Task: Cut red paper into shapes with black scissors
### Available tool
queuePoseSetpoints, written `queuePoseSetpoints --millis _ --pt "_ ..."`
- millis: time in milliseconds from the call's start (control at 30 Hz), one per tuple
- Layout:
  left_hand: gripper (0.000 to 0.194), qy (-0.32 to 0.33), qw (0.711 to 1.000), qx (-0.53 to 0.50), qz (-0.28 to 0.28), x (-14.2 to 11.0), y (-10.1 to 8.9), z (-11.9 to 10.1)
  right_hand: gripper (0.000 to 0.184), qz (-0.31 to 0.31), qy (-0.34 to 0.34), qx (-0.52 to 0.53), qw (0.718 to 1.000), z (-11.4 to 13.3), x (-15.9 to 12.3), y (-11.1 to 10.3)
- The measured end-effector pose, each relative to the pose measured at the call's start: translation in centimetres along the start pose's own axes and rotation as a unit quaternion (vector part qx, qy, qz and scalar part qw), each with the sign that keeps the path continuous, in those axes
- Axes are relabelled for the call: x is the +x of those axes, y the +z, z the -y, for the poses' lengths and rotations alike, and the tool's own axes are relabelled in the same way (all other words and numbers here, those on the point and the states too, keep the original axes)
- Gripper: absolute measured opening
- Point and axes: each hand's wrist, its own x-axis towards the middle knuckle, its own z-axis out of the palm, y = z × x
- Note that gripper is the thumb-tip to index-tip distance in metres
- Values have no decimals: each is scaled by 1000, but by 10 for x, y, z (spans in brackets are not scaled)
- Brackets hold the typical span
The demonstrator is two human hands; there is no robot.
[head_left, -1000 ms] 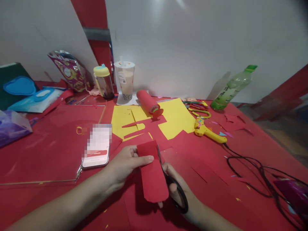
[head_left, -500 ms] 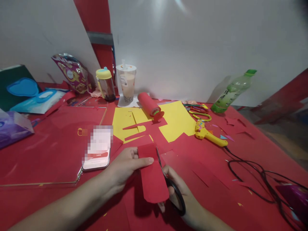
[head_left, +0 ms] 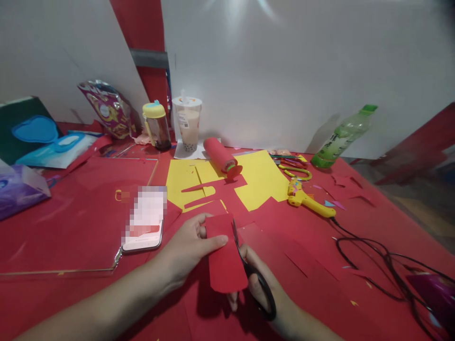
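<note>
My left hand [head_left: 186, 248] pinches a red paper piece [head_left: 224, 258] with a rounded lower end, thumb on top near its upper edge. My right hand [head_left: 265, 289] grips black-handled scissors [head_left: 254, 277] whose blades run up along the paper's right edge. Both hands hover low over the red table [head_left: 313, 265], near its front middle. Part of my right hand's fingers is hidden behind the paper.
A phone [head_left: 144, 222] lies left of my hands. Behind are yellow paper [head_left: 261, 177], a red paper roll [head_left: 221, 154], a yellow glue gun [head_left: 307, 199] with a black cord [head_left: 369, 248], a bubble tea cup [head_left: 187, 123], a green bottle [head_left: 343, 137] and wipes [head_left: 53, 149].
The red paper has slid slightly lower in my hands and the scissors have advanced along its right edge. My view has dropped a little.
</note>
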Motion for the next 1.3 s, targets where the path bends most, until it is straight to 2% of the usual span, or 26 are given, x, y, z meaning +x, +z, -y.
queuePoseSetpoints --millis 300,533,833,1033,1300 --pt "28 3 999 31 -16 -3 2 -1 48 -6 12 -7 1000 1 -1 -2" --pt "31 0 1000 23 -3 -2 2 0 48 -12 22 12 1000 0 -1 0" --pt "29 3 999 21 -34 -2 4 -1 47 -35 22 66 997 -5 -1 1" --pt "29 -3 1000 11 -11 -1 3 2 47 -53 28 76 995 -8 -1 2" --pt "33 -6 1000 16 -23 -1 2 2 46 -58 34 71 995 -9 -2 2"
